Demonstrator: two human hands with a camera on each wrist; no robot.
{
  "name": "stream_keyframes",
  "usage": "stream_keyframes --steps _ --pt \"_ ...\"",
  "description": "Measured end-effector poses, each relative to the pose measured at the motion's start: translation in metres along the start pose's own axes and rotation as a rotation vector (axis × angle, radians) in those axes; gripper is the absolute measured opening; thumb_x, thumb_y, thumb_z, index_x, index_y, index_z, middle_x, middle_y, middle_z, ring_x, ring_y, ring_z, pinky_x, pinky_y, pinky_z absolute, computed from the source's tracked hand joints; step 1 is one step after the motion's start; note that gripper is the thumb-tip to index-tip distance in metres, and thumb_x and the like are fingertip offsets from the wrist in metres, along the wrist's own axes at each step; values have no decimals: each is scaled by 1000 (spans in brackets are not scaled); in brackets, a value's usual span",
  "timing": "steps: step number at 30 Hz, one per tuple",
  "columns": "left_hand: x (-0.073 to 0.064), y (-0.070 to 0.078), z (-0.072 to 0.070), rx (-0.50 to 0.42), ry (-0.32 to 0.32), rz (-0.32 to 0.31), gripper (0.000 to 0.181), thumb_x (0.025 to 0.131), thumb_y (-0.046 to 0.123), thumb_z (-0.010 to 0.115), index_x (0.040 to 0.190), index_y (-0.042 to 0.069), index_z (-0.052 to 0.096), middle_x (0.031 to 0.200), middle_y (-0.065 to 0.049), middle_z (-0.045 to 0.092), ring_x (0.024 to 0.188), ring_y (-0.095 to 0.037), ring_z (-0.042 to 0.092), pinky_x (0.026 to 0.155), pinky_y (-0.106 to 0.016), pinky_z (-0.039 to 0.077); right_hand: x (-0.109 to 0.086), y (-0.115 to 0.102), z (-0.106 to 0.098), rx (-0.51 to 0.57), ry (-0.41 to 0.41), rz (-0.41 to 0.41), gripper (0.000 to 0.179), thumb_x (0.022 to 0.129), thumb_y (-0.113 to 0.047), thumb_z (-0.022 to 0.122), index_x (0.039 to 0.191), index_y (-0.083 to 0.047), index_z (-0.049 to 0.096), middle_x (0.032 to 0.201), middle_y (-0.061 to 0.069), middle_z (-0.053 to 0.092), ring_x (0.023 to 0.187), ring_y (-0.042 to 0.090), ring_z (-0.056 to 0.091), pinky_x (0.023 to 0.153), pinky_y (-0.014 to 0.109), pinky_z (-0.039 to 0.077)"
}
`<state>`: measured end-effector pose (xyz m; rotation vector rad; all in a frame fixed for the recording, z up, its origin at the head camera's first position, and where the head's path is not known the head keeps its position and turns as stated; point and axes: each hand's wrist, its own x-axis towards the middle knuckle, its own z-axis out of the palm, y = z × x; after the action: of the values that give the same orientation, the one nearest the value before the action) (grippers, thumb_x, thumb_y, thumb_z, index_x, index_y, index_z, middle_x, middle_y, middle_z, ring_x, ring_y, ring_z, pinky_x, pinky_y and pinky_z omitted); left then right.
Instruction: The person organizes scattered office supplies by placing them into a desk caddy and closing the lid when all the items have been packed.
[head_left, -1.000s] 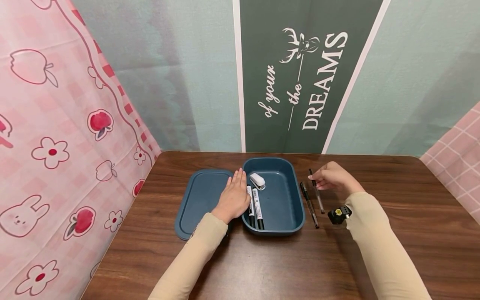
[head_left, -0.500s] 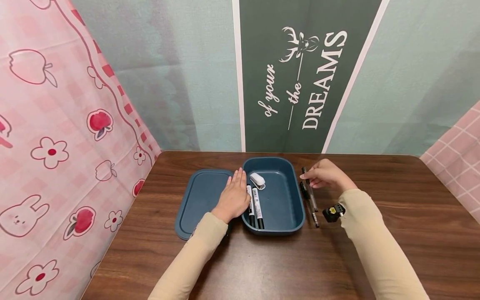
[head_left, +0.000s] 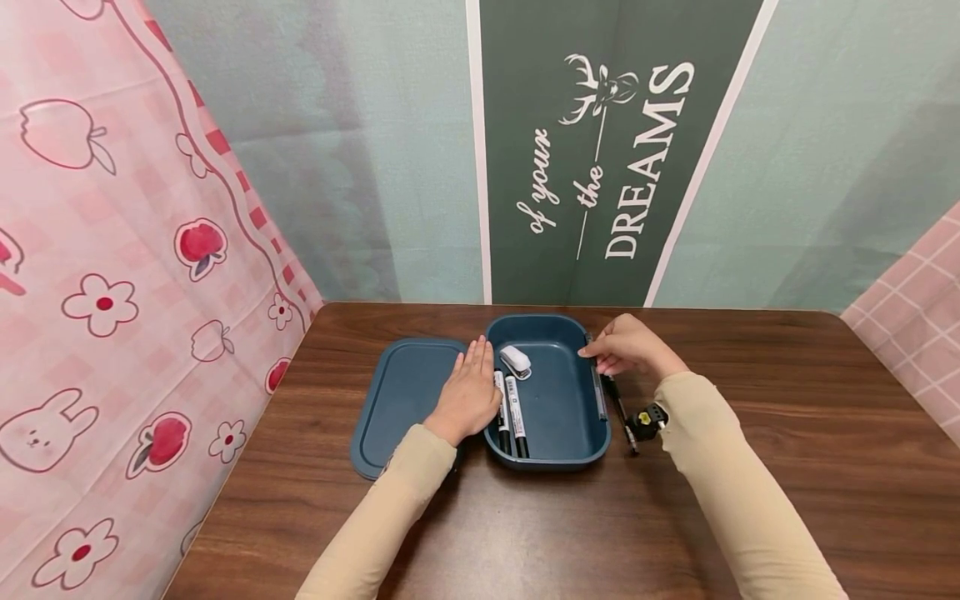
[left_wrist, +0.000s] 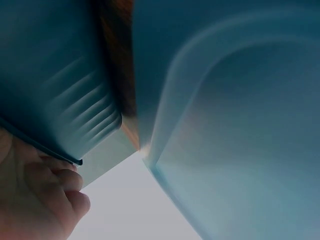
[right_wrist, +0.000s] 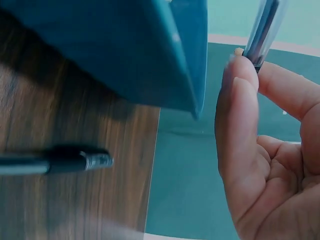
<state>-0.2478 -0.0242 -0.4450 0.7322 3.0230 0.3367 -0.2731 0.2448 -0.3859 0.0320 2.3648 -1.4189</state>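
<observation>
A dark blue box (head_left: 562,408) stands uncovered on the table. My left hand (head_left: 467,392) rests against its left rim with straight fingers; in the left wrist view its fingertips touch the box edge. Between thumb and fingers my right hand (head_left: 633,348) pinches a clear-barrelled pen (head_left: 599,393), held over the box's right rim. The right wrist view shows the pen (right_wrist: 265,30) tilted up from the fingertips. Inside the box, on the left, lie two white-and-black markers (head_left: 517,421) and a small white stapler (head_left: 515,362). A second pen (head_left: 618,408) lies on the table right of the box.
A flat blue lid (head_left: 405,400) lies on the brown wooden table (head_left: 525,533), just left of the box. Behind the table hangs a green curtain (head_left: 420,208); a pink curtain (head_left: 150,333) hangs on the left.
My right hand has carried the pen leftward, past the other pen, from beside the box to over its right rim. The left hand has stayed in place.
</observation>
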Motion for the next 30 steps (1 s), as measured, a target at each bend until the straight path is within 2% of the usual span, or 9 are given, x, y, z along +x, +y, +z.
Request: stream_keyframes --steps 5,10,16,20,30 --pt "0 0 0 9 2 -2 62 95 18 40 147 -8 17 155 -21 11 143 -31 11 114 -41 12 4 -8 9 -33 -1 -7 23 83 -11 70 81 11 65 54 3 59 46 8 58 52 24 53" --pt "0 1 -1 -3 -13 -9 62 96 18 39 147 -7 15 155 -20 9 143 -30 10 114 -40 11 8 -13 18 -67 -10 -12 22 83 -10 70 82 11 66 53 3 60 45 8 58 50 23 52" --pt "1 0 -1 -2 -8 -7 62 96 18 39 147 -7 15 155 -20 9 143 -30 9 114 -40 11 9 -17 25 -98 -10 -17 19 83 -10 70 73 5 65 53 4 59 46 9 59 50 25 53" --pt "1 0 -2 5 -6 -8 62 96 18 40 147 -7 15 155 -19 9 143 -29 8 114 -40 10 10 -21 29 -116 -22 -30 19 82 -9 71 72 6 64 52 4 59 46 9 59 50 26 53" --pt "0 1 0 5 -20 -15 62 97 19 40 148 -6 14 155 -19 8 143 -28 8 115 -40 10 15 -26 49 -111 -18 -43 20 80 -7 72 65 3 63 52 6 59 44 11 59 53 31 55"
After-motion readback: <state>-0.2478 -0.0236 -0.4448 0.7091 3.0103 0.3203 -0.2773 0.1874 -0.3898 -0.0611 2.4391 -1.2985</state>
